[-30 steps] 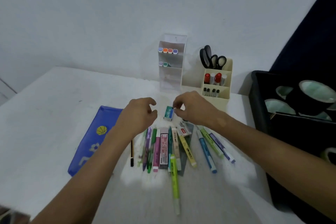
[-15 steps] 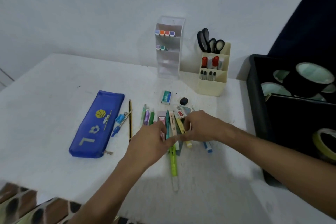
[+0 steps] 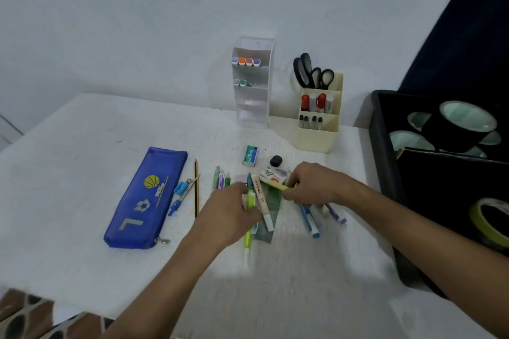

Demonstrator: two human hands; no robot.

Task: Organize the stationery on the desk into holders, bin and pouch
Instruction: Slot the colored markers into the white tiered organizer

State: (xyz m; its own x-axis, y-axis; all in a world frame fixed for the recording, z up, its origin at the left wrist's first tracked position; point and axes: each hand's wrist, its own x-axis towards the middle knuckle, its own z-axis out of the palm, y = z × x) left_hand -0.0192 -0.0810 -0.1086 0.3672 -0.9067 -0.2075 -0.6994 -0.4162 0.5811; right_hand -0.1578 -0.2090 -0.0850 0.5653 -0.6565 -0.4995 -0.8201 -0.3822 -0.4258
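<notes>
A pile of highlighters and pens (image 3: 261, 201) lies mid-desk. My left hand (image 3: 228, 215) curls over its left side and grips a lime green highlighter (image 3: 249, 228). My right hand (image 3: 311, 184) pinches a yellow highlighter (image 3: 278, 186) at the pile's right. A blue pouch (image 3: 143, 198) lies to the left. The clear tiered holder (image 3: 252, 82) and the cream holder (image 3: 318, 118) with scissors stand at the back. A black bin (image 3: 385, 146) with tape rolls sits on the right.
A pencil (image 3: 196, 187) and a blue compass (image 3: 183, 192) lie beside the pouch. A staples box (image 3: 250, 155), a black eraser (image 3: 276, 160) and a red-white box (image 3: 272, 176) sit behind the pile. Blue pens (image 3: 309, 220) lie under my right wrist.
Both hands came back from the staples box to the pile. The left now grips the lime highlighter, and the right has lifted the yellow one's end.
</notes>
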